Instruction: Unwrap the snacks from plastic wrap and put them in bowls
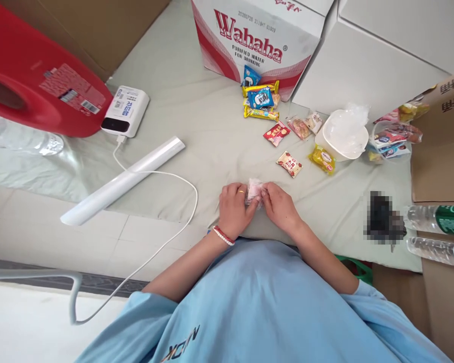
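Both hands meet on a small pink snack packet, pinched between them just above the near edge of the cloth. Left hand grips the packet's left end, fingers curled over it, ring on one finger, red and white bead bracelet at the wrist. Right hand clamps the right end, thumb side toward the packet. The packet sits between the fingertips of both hands, mostly covered, only its top and middle showing; cannot tell whether it is lifted or resting on the cloth.

Pale green cloth covers the surface under the hands. Just beyond the hands lies a cream and red wrapped snack, with a yellow wrapped snack beside it to the right. Farther back a red wrapped snack, then a small heap of blue and yellow packets against a Wahaha water carton. White bowl with clear plastic in it stands right of the snacks, a bag of mixed snacks just beside it.

To the left, well apart from the hands, a white tube lies diagonally, a white cable loops from a white power bank, and a red plastic container sits at the corner. At the right edge, two water bottles lie on their sides next to a cardboard box.
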### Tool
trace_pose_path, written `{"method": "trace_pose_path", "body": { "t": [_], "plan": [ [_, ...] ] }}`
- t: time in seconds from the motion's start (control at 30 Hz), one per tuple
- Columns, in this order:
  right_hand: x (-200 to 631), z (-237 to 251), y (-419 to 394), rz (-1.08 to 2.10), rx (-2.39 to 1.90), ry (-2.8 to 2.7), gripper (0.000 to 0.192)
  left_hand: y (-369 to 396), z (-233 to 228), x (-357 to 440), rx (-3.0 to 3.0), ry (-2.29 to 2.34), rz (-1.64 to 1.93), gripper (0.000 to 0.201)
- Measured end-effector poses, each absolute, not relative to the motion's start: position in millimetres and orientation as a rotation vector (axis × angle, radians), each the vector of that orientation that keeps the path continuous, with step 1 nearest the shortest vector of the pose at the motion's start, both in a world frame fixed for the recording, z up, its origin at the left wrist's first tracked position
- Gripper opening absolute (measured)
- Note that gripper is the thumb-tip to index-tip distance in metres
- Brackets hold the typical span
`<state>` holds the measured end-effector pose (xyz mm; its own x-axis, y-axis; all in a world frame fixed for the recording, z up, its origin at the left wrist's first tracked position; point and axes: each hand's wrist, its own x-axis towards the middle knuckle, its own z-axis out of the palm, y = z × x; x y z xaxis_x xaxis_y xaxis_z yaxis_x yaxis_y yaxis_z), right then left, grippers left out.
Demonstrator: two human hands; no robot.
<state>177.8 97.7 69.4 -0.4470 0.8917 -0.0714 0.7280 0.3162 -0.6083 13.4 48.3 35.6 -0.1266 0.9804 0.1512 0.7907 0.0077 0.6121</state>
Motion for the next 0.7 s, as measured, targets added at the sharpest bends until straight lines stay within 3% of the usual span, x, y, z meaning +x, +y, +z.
{"method": "trace_pose_path", "body": {
  "t": [0.1, 0.27, 0.5, 0.6, 0.7],
  "plan": [
    [187.5, 73.8, 86.2, 1.104, -1.477, -2.013, 0.024, 44.6, 36.1, 27.6, 1.89, 1.873, 0.988, 0.032],
    [222.1, 86.5, 65.8, 1.575, -1.436, -1.427, 0.045, 28.7, 50.3, 46.2, 2.305, 1.485, 1.166, 0.031],
    [264.0, 82.2, 44.1, 1.594, -1.507, -1.381, 0.042, 28.7, 51.8, 68.1, 2.55, 0.738, 0.805, 0.033],
    [275.2, 76.7, 45.2, 1.547, -1.519, -1.401, 0.041, 30.3, 50.5, 67.0, 2.535, 0.735, 0.779, 0.032],
    [307.4, 84.1, 72.1, 1.259, -1.623, -1.435, 0.046, 29.4, 45.6, 46.0, 2.461, 0.958, 0.843, 0.033]
  ]
}}
